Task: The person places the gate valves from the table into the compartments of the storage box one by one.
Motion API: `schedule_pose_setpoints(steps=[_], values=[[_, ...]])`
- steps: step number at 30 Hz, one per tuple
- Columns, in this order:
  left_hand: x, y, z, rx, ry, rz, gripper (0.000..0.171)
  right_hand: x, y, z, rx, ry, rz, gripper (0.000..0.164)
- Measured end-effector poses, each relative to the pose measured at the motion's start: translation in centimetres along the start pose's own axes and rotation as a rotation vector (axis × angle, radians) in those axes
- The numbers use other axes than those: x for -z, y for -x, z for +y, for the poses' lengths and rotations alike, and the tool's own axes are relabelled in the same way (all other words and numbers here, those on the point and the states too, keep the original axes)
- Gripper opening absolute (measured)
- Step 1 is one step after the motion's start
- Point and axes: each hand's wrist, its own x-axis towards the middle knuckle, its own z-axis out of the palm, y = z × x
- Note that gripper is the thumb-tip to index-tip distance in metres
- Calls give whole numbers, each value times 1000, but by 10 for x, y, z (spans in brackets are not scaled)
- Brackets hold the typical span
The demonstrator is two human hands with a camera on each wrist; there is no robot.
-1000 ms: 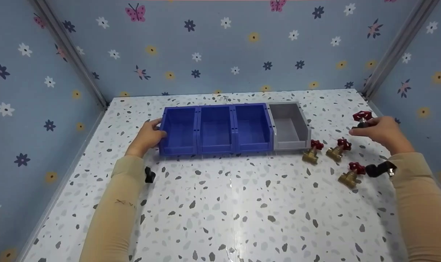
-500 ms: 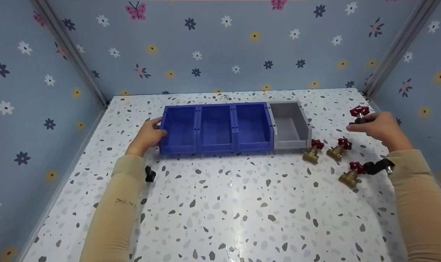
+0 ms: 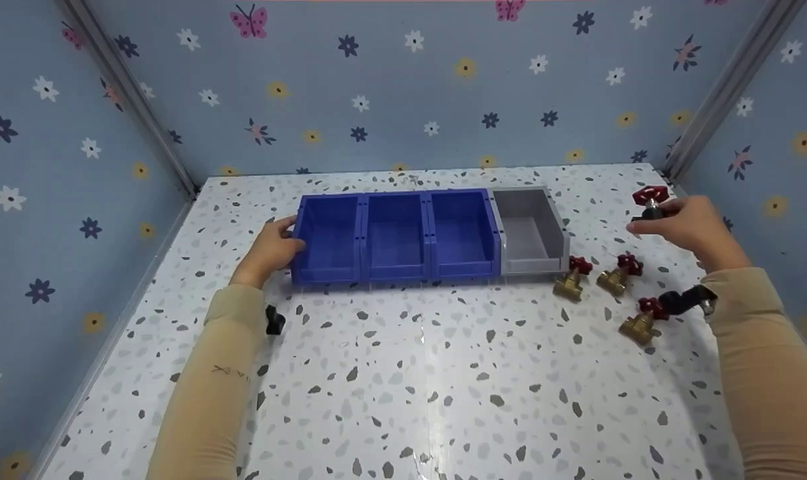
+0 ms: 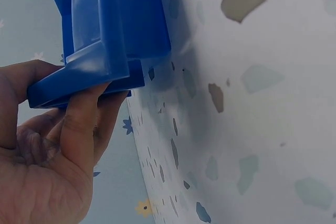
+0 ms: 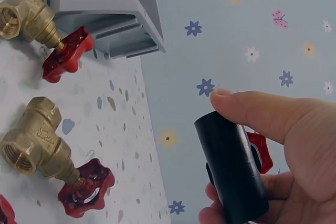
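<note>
My left hand [image 3: 270, 250] grips the left side of the leftmost blue bin [image 3: 328, 268]; in the left wrist view, the thumb and fingers are around the rim [image 4: 79, 80]. My right hand [image 3: 693, 227] holds a valve [image 3: 650, 197] with a red handwheel and a black body, raised over the table right of the grey bin [image 3: 535, 265]. Up close in the right wrist view, the valve's black tubular body [image 5: 231, 169] sits between thumb and fingers, its red wheel partly hidden behind. Three brass gate valves [image 3: 568, 285] [image 3: 614, 280] [image 3: 640, 327] with red handwheels lie near the grey bin.
Two more blue bins [image 3: 395, 272] [image 3: 463, 268] stand between the leftmost one and the grey bin, all in one row. Flower-patterned walls [image 3: 403, 87] enclose the speckled table [image 3: 416, 373] at the back and sides. A black wrist camera mount [image 3: 686, 300] sits at my right cuff.
My right hand has moved slightly left and farther back with the red-wheeled valve. The left hand stays on the blue bin, and the bins and brass valves have not moved.
</note>
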Motion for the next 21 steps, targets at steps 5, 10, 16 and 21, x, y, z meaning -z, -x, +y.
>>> schedule_pose_setpoints(steps=[5, 10, 16, 21], values=[[0, 1, 1, -4, -10, 4, 77, -1, 0, -8, -4, 7, 19, 124], [0, 1, 1, 7, -15, 3, 77, -3, -1, -14, -3, 10, 27, 122], [0, 0, 1, -6, -37, 4, 77, -3, 1, -23, 17, 8, 38, 120], [0, 0, 0, -15, -27, 5, 77, -5, 3, -32, 36, 9, 56, 111]])
